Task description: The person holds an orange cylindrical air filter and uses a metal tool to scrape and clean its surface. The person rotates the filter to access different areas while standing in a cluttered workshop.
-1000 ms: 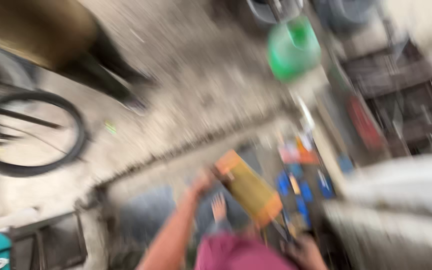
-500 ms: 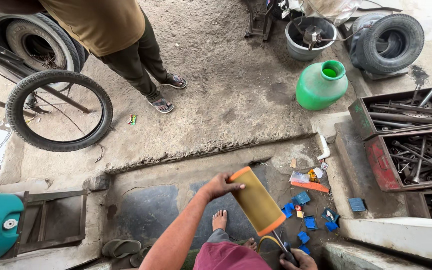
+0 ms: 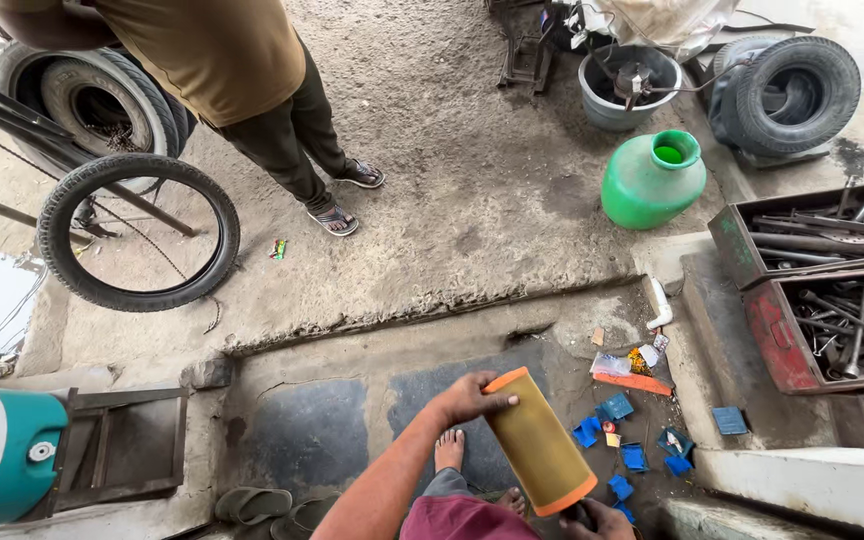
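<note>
The filter point(image 3: 538, 440), a yellow pleated cylinder with orange end caps, sits low in the frame just right of centre, tilted with its upper end toward the middle and its lower end at the bottom edge. The left hand point(image 3: 467, 398) is curled over the upper cap, fingers wrapped across its rim; the right hand point(image 3: 602, 520) is at the lower cap, mostly cut off by the frame, so I cannot tell how far it is closed or whether it grips the filter or something dark beside it. As for progress, the filter is lifted clear of the ground and held over bare feet point(image 3: 449, 449); nothing shows it fitted to anything, and whether it has been cleaned cannot be read from here (the pleats look dusty yellow, no more). Just right of it lie small blue squares point(image 3: 616, 407) scattered on the dark slab, with an orange flat strip point(image 3: 633, 383) and a crumpled clear wrapper point(image 3: 610, 364) above them. Farther up right stands a green jug point(image 3: 653, 179), and beyond it a grey bucket point(image 3: 617, 88) and a tyre point(image 3: 787, 93). At the right edge are red trays point(image 3: 822, 305) of metal rods. Upper left, another person point(image 3: 252, 90) stands beside a bicycle wheel point(image 3: 139, 232); a small coloured wrapper point(image 3: 278, 249) lies on the dirt nearby.
</note>
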